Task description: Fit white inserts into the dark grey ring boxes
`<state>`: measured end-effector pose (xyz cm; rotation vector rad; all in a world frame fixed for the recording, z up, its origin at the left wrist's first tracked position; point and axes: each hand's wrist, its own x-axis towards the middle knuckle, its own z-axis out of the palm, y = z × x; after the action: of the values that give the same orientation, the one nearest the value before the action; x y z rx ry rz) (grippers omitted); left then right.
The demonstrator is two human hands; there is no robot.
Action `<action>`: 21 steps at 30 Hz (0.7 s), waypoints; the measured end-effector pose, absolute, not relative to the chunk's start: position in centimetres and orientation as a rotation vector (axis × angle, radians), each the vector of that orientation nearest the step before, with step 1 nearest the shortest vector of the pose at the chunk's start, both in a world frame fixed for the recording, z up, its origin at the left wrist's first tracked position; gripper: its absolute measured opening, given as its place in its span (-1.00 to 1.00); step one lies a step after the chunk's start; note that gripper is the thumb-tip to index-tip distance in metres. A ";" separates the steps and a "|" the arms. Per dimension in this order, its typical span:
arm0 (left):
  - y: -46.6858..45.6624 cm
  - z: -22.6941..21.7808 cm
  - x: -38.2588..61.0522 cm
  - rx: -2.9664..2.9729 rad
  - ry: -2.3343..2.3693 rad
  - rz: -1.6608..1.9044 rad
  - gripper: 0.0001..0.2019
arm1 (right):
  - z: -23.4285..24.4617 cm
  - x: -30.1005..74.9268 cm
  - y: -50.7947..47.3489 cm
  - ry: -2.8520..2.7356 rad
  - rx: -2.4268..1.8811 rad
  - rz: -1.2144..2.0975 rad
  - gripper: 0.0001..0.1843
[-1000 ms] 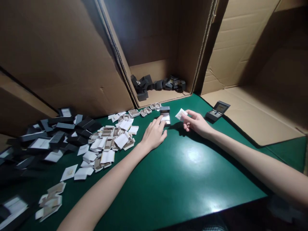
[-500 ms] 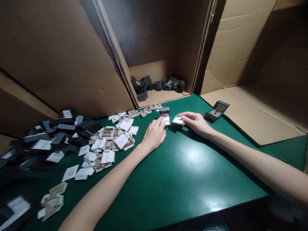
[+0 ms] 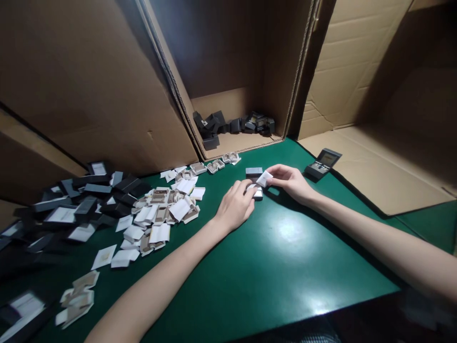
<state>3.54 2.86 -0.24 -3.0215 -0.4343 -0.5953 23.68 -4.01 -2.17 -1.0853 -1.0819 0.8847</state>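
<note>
Since half a second ago, the small box between our hands has shifted rightward and nearer to us, and our left hand has gone along with it. The white paper piece in our right hand now tilts over the box's right side.

Our right thumb and forefinger pinch that piece by its right edge, the forefinger arched above the thumb. Our left fingers are bent, their tips against the left side of the box; we cannot tell whether they clamp it or merely steady it. The left hand lies palm down, low over the green table. Behind it, our left forearm slants up toward the box from the near left, while our right forearm comes at it from the right.

The box stands open on the table, lid at its far side. Right of it sits another open box, with small print-like marks inside, too small for us to read. Left of it lies a heap of paper inserts, and farther left, a pile of dark boxes. Beyond it, a carton holds more dark boxes.
</note>
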 end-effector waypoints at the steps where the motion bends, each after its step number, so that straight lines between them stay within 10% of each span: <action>1: 2.9 -0.2 3.5 -3.015 -0.432 -0.585 -0.73 | -2.2 23.7 -4.0 -1.088 -1.087 0.878 -0.69; 21: 2.1 -0.3 3.9 -2.997 -0.459 -0.452 -0.80 | -0.2 22.3 -5.6 -1.619 -1.284 -0.035 -0.82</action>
<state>3.89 2.12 -0.32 -2.9974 -0.4586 -0.4523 22.25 -5.58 -0.22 -1.2844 -1.6188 -0.0351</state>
